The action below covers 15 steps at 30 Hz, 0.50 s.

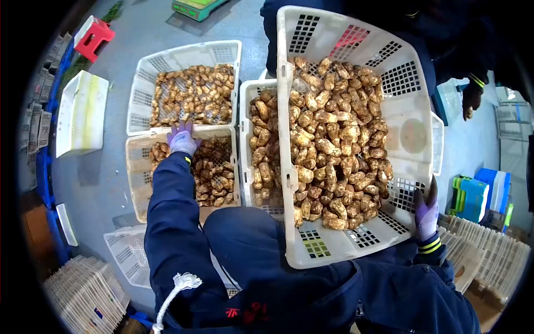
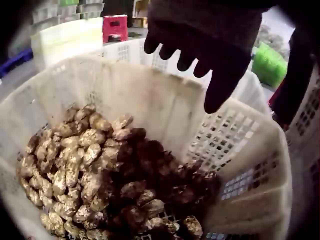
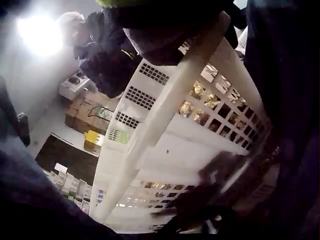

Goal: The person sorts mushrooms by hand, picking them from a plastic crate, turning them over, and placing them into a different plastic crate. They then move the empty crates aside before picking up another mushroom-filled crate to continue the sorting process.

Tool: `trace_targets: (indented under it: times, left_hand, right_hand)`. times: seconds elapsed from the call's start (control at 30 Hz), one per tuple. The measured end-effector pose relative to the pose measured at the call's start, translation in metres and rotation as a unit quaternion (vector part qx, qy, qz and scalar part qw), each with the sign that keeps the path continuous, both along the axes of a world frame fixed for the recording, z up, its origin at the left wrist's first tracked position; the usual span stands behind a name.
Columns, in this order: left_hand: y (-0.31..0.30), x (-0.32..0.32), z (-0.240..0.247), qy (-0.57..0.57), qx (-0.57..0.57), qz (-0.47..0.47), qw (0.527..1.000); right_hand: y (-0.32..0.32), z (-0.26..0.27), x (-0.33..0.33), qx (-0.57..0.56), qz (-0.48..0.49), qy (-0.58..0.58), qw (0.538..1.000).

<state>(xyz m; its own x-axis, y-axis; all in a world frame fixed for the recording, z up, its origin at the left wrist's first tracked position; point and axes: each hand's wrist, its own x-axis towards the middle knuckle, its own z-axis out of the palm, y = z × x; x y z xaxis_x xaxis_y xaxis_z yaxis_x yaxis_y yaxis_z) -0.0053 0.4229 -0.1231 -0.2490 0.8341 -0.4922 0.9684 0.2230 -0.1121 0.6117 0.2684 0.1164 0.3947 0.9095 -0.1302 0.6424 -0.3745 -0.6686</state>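
Observation:
My right hand (image 1: 427, 214), in a purple glove, grips the right rim of a large white plastic crate (image 1: 414, 158) by its near corner. This crate is tilted towards me and partly filled with brown, knobbly tubers (image 1: 345, 142). In the right wrist view, the gloved right hand (image 3: 152, 46) is dark against the crate's rim. My left hand (image 1: 183, 138), also gloved, reaches over the far rim of a lower white crate (image 1: 136, 183), fingers spread. The left wrist view shows the left hand (image 2: 200, 55) above that crate, which holds more tubers (image 2: 75, 170).
Beyond the lower crate stands another tuber-filled crate (image 1: 139, 92). One more crate (image 1: 247, 111) is partly hidden under the tilted one. A white foam box (image 1: 83, 114) and a red stool (image 1: 94, 39) are at left. Another person's hand (image 1: 471, 101) shows at upper right.

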Motion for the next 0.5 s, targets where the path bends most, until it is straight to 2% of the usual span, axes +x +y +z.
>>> trace_targets:
  times: [0.07,0.13,0.27,0.4,0.47,0.5]
  left_hand:
    - [0.004,0.005,-0.014,0.017,-0.001,-0.006,1.000]
    - [0.006,0.003,-0.022,0.024,0.057,-0.016,0.998]
    - [0.010,0.008,-0.015,0.032,0.026,-0.015,0.999]
    - [0.002,0.015,-0.009,0.017,0.005,-0.019,1.000]
    - [-0.002,0.015,-0.011,0.017,-0.013,-0.014,1.000]
    - [-0.010,0.005,-0.021,-0.013,0.017,-0.031,0.999]
  right_hand:
    - [-0.001,0.001,0.003,-0.025,0.030,-0.114,0.993]
    - [0.002,0.004,-0.004,-0.031,-0.003,-0.055,0.998]
    - [-0.001,-0.003,-0.006,-0.001,-0.029,0.027,0.999]
    - [-0.002,0.006,-0.017,-0.014,-0.040,-0.032,0.999]
    - [-0.006,0.007,-0.016,0.002,-0.041,0.022,0.999]
    - [-0.008,0.005,-0.014,0.009,-0.030,0.010,0.999]
